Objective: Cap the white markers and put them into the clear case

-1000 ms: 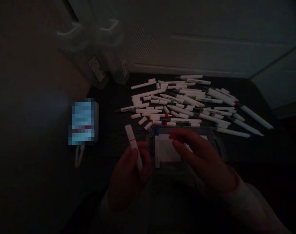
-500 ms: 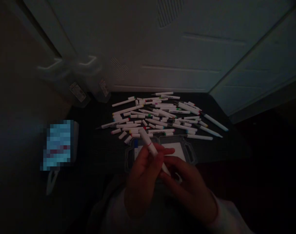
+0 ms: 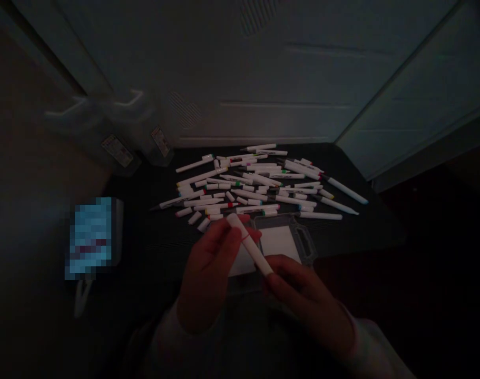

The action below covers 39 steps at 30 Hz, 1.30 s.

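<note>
A white marker [image 3: 256, 257] with a thin red ring slants between my hands above a clear plastic case [image 3: 309, 243]. My left hand [image 3: 212, 268] closes its thumb and fingers round the upper, capped end. Around the lower end, the fingers of my right hand [image 3: 303, 292] are closed. White cards or paper [image 3: 281, 243] show in the case, partly covered by my hands. Beyond it lies a loose spread of white markers [image 3: 263, 179] and separate caps [image 3: 195, 217], with coloured ends.
The dark table [image 3: 382, 239] carries the markers and backs onto a pale panelled surface [image 3: 208, 58]. Two clear containers with labels [image 3: 117, 151] stand at the back left. A pixelated blue object [image 3: 91, 239] is at the left. The scene is dim.
My left hand has shifted left and up to the marker's capped end. My right hand still grips the lower end, and more of the marker's body shows between them. The view has moved slightly.
</note>
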Each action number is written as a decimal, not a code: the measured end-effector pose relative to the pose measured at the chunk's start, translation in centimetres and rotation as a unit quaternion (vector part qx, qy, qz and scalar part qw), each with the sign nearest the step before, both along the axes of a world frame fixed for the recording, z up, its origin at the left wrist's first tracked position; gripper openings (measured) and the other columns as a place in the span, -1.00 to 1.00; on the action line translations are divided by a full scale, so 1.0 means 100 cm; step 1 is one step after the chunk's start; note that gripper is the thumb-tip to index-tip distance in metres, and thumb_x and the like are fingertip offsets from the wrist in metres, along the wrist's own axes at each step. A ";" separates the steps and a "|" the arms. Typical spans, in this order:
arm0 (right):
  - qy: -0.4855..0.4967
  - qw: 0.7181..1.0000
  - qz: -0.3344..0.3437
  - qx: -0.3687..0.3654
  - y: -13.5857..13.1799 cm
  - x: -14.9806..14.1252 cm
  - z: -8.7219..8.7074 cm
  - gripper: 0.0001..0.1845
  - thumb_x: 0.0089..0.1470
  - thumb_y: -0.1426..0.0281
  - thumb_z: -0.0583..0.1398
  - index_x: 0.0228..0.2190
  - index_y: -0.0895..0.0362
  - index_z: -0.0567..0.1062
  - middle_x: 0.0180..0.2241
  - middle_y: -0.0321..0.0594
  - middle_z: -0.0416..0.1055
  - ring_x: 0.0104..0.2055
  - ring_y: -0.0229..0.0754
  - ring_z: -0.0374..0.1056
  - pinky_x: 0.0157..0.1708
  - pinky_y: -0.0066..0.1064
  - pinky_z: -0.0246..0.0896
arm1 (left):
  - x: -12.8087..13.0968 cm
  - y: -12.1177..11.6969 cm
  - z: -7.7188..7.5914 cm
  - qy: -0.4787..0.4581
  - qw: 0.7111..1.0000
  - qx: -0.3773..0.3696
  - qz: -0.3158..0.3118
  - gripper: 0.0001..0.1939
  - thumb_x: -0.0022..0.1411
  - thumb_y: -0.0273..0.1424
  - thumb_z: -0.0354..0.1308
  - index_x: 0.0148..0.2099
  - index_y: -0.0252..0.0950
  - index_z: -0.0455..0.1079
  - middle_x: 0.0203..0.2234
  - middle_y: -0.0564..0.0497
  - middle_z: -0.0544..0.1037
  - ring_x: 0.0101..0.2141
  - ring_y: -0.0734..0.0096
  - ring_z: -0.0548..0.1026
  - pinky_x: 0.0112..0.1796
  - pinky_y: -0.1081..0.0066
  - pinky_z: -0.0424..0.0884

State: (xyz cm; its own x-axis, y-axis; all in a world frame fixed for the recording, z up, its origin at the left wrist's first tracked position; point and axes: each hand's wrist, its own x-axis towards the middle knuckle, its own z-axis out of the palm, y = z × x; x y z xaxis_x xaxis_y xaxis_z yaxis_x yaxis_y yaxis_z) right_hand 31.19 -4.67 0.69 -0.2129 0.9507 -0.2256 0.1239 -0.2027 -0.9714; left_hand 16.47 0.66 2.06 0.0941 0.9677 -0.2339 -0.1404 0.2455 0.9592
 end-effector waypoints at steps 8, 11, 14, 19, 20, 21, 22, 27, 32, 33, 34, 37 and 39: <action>-0.022 1.000 0.011 0.005 0.001 -0.005 -0.004 -0.73 0.13 0.24 0.04 -0.26 0.15 0.41 -0.48 -0.29 0.34 -0.43 -0.29 0.25 -0.44 -0.49 0.16 | -0.003 0.004 -0.002 0.014 1.000 -0.022 -0.006 -0.78 0.12 -0.22 0.08 -0.34 -0.26 0.42 -0.51 0.08 0.51 -0.54 0.54 0.40 -0.55 0.56 0.28; -0.068 0.996 0.027 0.050 0.004 -0.007 -0.007 -0.77 0.13 0.28 0.03 -0.30 0.13 0.42 -0.45 -0.27 0.37 -0.41 -0.28 0.27 -0.42 -0.48 0.17 | -0.005 0.006 -0.004 0.022 1.000 -0.022 -0.004 -0.80 0.08 -0.24 0.11 -0.38 -0.28 0.41 -0.54 0.08 0.49 -0.58 0.55 0.37 -0.56 0.56 0.27; -0.141 0.983 0.026 0.112 0.006 -0.008 -0.011 -0.81 0.12 0.33 0.06 -0.29 0.13 0.43 -0.41 -0.25 0.39 -0.38 -0.26 0.28 -0.38 -0.46 0.17 | -0.005 0.009 -0.008 0.022 0.999 -0.026 -0.002 -0.83 0.02 -0.27 0.17 -0.43 -0.28 0.38 -0.58 0.11 0.46 -0.60 0.57 0.34 -0.54 0.55 0.28; -0.173 0.973 0.002 0.150 0.008 -0.006 -0.017 -0.86 0.09 0.40 0.09 -0.27 0.12 0.41 -0.45 -0.27 0.34 -0.43 -0.29 0.24 -0.44 -0.47 0.15 | -0.003 0.011 -0.012 0.050 0.999 -0.008 -0.011 -0.82 -0.01 -0.27 0.19 -0.45 -0.29 0.38 -0.56 0.10 0.48 -0.54 0.52 0.39 -0.48 0.53 0.31; -0.173 0.973 -0.002 0.154 0.007 -0.006 -0.017 -0.87 0.09 0.40 0.09 -0.29 0.11 0.41 -0.46 -0.28 0.31 -0.45 -0.29 0.22 -0.45 -0.47 0.14 | -0.003 0.011 -0.011 0.056 0.998 0.000 -0.018 -0.82 0.00 -0.27 0.19 -0.44 -0.29 0.40 -0.54 0.09 0.49 -0.52 0.50 0.41 -0.46 0.52 0.32; -0.172 0.973 -0.005 0.157 0.007 -0.005 -0.018 -0.87 0.09 0.39 0.09 -0.29 0.11 0.40 -0.47 -0.29 0.30 -0.45 -0.29 0.22 -0.45 -0.47 0.13 | -0.002 0.011 -0.011 0.061 0.998 0.007 -0.025 -0.83 0.01 -0.27 0.17 -0.42 -0.29 0.41 -0.52 0.08 0.51 -0.49 0.48 0.42 -0.45 0.51 0.32; -0.170 0.973 -0.005 0.156 0.007 -0.004 -0.018 -0.86 0.10 0.39 0.08 -0.28 0.10 0.40 -0.47 -0.29 0.29 -0.45 -0.29 0.22 -0.45 -0.46 0.13 | -0.002 0.011 -0.011 0.066 0.997 0.017 -0.029 -0.83 0.03 -0.28 0.16 -0.40 -0.28 0.42 -0.50 0.07 0.52 -0.47 0.47 0.44 -0.43 0.51 0.33; -0.164 0.977 -0.034 0.136 0.007 0.008 -0.020 -0.85 0.12 0.36 0.07 -0.29 0.12 0.41 -0.38 -0.23 0.34 -0.35 -0.25 0.27 -0.38 -0.43 0.18 | -0.011 0.015 -0.016 0.134 0.989 0.058 0.017 -0.78 0.13 -0.24 0.06 -0.25 -0.24 0.42 -0.42 0.07 0.53 -0.39 0.46 0.46 -0.38 0.52 0.34; -0.166 0.969 -0.141 0.114 0.009 0.031 -0.033 -0.77 0.08 0.30 0.12 -0.21 0.11 0.41 -0.37 -0.24 0.34 -0.36 -0.25 0.30 -0.41 -0.42 0.22 | -0.040 0.018 -0.042 0.381 0.918 0.108 0.022 -0.66 0.13 -0.20 0.02 -0.13 -0.29 0.38 -0.27 -0.03 0.49 -0.26 0.33 0.44 -0.20 0.35 0.33; -0.164 0.969 -0.154 0.102 0.009 0.035 -0.037 -0.73 0.08 0.29 0.12 -0.17 0.11 0.39 -0.38 -0.24 0.34 -0.39 -0.25 0.31 -0.43 -0.42 0.23 | -0.045 0.017 -0.048 0.429 0.896 0.109 0.016 -0.63 0.12 -0.19 0.01 -0.10 -0.30 0.36 -0.25 -0.05 0.48 -0.26 0.31 0.43 -0.20 0.32 0.33; -0.165 0.969 -0.161 0.093 0.009 0.037 -0.039 -0.69 0.07 0.28 0.13 -0.14 0.12 0.38 -0.39 -0.25 0.34 -0.41 -0.26 0.31 -0.44 -0.42 0.24 | -0.049 0.017 -0.054 0.466 0.879 0.107 0.008 -0.61 0.13 -0.19 -0.01 -0.08 -0.31 0.35 -0.23 -0.07 0.48 -0.26 0.29 0.43 -0.20 0.30 0.34; -0.216 0.962 -0.147 0.078 0.009 0.038 -0.045 -0.61 0.06 0.29 0.13 -0.07 0.16 0.35 -0.44 -0.27 0.34 -0.47 -0.28 0.29 -0.46 -0.42 0.25 | -0.055 0.015 -0.070 0.530 0.842 0.104 -0.018 -0.57 0.15 -0.17 -0.07 -0.07 -0.35 0.35 -0.27 -0.10 0.48 -0.26 0.25 0.42 -0.21 0.27 0.34; -0.268 0.952 -0.123 0.084 0.009 0.034 -0.046 -0.58 0.05 0.32 0.12 -0.05 0.21 0.34 -0.47 -0.27 0.35 -0.50 -0.28 0.29 -0.46 -0.42 0.25 | -0.055 0.014 -0.078 0.562 0.817 0.124 -0.025 -0.56 0.16 -0.18 -0.09 -0.09 -0.37 0.37 -0.35 -0.10 0.50 -0.29 0.22 0.42 -0.22 0.24 0.32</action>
State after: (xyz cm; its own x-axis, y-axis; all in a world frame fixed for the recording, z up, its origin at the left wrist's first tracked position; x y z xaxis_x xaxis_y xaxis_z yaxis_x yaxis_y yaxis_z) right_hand 34.54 -3.77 -3.92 0.1229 0.9892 -0.0804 0.5793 -0.1372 -0.8035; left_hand 10.96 2.07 -5.72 -0.0038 1.0000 0.0025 0.8685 0.0021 0.4957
